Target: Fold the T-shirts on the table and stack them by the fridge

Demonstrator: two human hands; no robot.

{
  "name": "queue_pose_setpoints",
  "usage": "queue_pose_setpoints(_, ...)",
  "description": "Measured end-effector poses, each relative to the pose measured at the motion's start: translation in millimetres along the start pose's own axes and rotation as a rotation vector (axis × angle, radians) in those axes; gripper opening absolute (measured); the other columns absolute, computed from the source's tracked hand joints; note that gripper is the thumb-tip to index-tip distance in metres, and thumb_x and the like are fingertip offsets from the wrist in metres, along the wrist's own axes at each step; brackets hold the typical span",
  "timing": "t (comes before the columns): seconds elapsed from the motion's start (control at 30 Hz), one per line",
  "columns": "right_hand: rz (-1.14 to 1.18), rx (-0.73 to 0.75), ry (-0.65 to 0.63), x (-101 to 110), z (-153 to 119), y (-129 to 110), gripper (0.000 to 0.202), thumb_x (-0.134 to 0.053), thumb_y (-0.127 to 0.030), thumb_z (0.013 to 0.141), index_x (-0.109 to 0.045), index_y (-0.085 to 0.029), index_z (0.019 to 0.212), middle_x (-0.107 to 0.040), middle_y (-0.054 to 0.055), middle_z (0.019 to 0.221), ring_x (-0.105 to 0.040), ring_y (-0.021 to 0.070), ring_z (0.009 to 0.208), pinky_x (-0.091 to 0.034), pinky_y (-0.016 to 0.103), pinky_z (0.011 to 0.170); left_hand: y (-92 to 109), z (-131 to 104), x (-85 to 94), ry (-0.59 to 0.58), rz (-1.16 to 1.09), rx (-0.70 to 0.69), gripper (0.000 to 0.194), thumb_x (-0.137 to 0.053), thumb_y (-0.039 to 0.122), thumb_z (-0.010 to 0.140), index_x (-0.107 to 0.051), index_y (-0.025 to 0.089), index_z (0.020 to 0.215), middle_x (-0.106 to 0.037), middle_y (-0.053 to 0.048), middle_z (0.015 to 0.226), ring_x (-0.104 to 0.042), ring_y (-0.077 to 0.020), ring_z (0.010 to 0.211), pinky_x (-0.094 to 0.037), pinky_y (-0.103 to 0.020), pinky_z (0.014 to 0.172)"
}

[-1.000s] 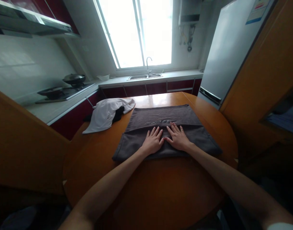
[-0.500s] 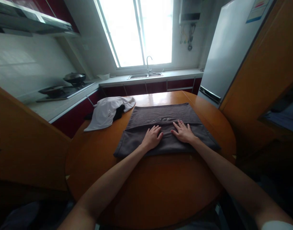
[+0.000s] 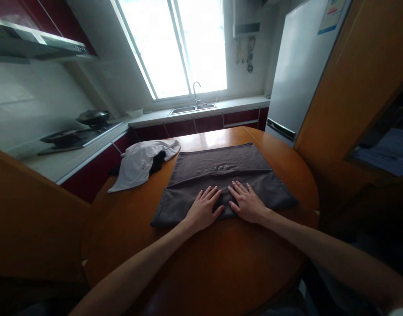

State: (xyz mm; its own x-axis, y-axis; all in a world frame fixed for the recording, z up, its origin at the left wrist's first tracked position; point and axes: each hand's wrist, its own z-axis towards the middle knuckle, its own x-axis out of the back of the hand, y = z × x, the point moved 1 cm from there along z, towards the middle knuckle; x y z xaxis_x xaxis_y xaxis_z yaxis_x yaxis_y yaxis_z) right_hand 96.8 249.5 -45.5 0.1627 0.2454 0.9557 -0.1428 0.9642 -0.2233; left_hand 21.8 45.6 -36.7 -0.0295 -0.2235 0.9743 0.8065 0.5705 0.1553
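Observation:
A dark grey garment, folded into a broad rectangle with a raised or printed design on its far part, lies on the round wooden table. A fold edge crosses it from left to right. My left hand rests flat on its near part with fingers spread. Beside it, my right hand also lies flat on the cloth, fingers pointing away from me. Neither hand grips anything. What kind of garment it is, I cannot tell.
A crumpled white garment with a black cloth partly beneath it lies at the table's far left. Behind are a sink, a stove with pans and a fridge. Wooden panels flank the table.
Both my hands have slid toward me over the garment, from near the fold edge to its near border. The view has shifted slightly to the right.

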Motion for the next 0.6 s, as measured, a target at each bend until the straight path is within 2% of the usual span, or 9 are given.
queue_pose_setpoints(0.1, 0.008, 0.048, 0.028, -1.8, 0.1, -8.1, 0.065, -0.039, -0.042, 0.100, -0.037, -0.012, 0.158, -0.022, 0.013, 0.167, -0.018, 0.0267, 0.155, -0.011, 0.050, 0.126, 2.3, -0.1, -2.3, -0.011, -0.003, -0.030, 0.064, -0.045, 0.053, 0.101, -0.037, 0.025, 0.157, -0.033, -0.008, 0.164, -0.025, -0.0285, 0.154, -0.023, -0.051, 0.124)
queue_pose_setpoints(0.2, 0.046, 0.100, -0.036, -4.9, -0.8, -15.5, 0.067, -0.040, -0.045, 0.099, -0.035, -0.012, 0.158, -0.026, 0.013, 0.165, -0.020, 0.0267, 0.155, -0.012, 0.050, 0.126, 5.1, 0.7, -3.4, -0.031, -0.028, -0.040, 0.062, -0.047, 0.048, 0.100, -0.036, 0.026, 0.158, -0.035, -0.007, 0.163, -0.025, -0.0272, 0.154, -0.023, -0.050, 0.125)
queue_pose_setpoints(0.27, 0.073, 0.104, -0.046, -2.5, -2.6, -17.0, 0.068, -0.042, -0.045, 0.099, -0.037, -0.013, 0.157, -0.028, 0.014, 0.165, -0.022, 0.0276, 0.154, -0.014, 0.051, 0.125, 3.7, 0.1, 2.2, -0.026, -0.054, -0.025, 0.061, -0.052, 0.042, 0.098, -0.041, 0.027, 0.155, -0.038, -0.007, 0.162, -0.029, -0.0273, 0.152, -0.025, -0.049, 0.124)
queue_pose_setpoints(0.33, 0.120, 0.084, 0.002, 7.0, -6.0, -12.6, 0.063, -0.043, -0.044, 0.098, -0.044, -0.014, 0.153, -0.033, 0.013, 0.163, -0.027, 0.0281, 0.152, -0.020, 0.050, 0.124, -4.4, -3.5, 16.8, -0.021, -0.095, -0.018, 0.056, -0.055, 0.038, 0.096, -0.048, 0.026, 0.150, -0.045, -0.008, 0.158, -0.039, -0.0273, 0.147, -0.031, -0.046, 0.122)
queue_pose_setpoints(0.43, 0.220, -0.007, 0.179, 33.5, -19.0, 12.2, 0.050, -0.044, -0.042, 0.098, -0.061, -0.016, 0.137, -0.054, 0.014, 0.149, -0.047, 0.0288, 0.139, -0.037, 0.045, 0.116, -33.1, -21.6, 51.4, 0.014, -0.152, 0.050, 0.048, -0.057, 0.038, 0.094, -0.059, 0.026, 0.140, -0.060, -0.008, 0.143, -0.059, -0.0265, 0.128, -0.045, -0.039, 0.110)
queue_pose_setpoints(0.5, 0.266, -0.114, 0.315, 52.5, -36.1, 41.1, 0.041, -0.047, -0.042, 0.096, -0.070, -0.019, 0.120, -0.068, 0.014, 0.125, -0.061, 0.0297, 0.119, -0.047, 0.044, 0.105, -60.9, -44.7, 73.5, 0.100, -0.147, 0.169, 0.043, -0.058, 0.043, 0.092, -0.065, 0.026, 0.130, -0.067, -0.008, 0.130, -0.066, -0.0272, 0.113, -0.051, -0.039, 0.100)
queue_pose_setpoints(0.57, 0.269, -0.257, 0.431, 64.9, -59.8, 74.6, 0.031, -0.052, -0.042, 0.092, -0.072, -0.022, 0.103, -0.071, 0.013, 0.106, -0.066, 0.0301, 0.102, -0.053, 0.044, 0.092, -89.2, -74.4, 86.5, 0.184, -0.136, 0.309, 0.038, -0.062, 0.049, 0.086, -0.071, 0.024, 0.113, -0.072, -0.008, 0.112, -0.069, -0.0282, 0.099, -0.053, -0.038, 0.091)
queue_pose_setpoints(0.6, 0.267, -0.317, 0.471, 67.2, -73.2, 90.4, 0.027, -0.054, -0.042, 0.089, -0.071, -0.023, 0.099, -0.071, 0.012, 0.103, -0.066, 0.0300, 0.098, -0.053, 0.043, 0.089, -101.5, -90.2, 88.4, 0.215, -0.135, 0.391, 0.036, -0.063, 0.052, 0.083, -0.071, 0.023, 0.103, -0.073, -0.008, 0.103, -0.070, -0.0280, 0.090, -0.054, -0.038, 0.085)
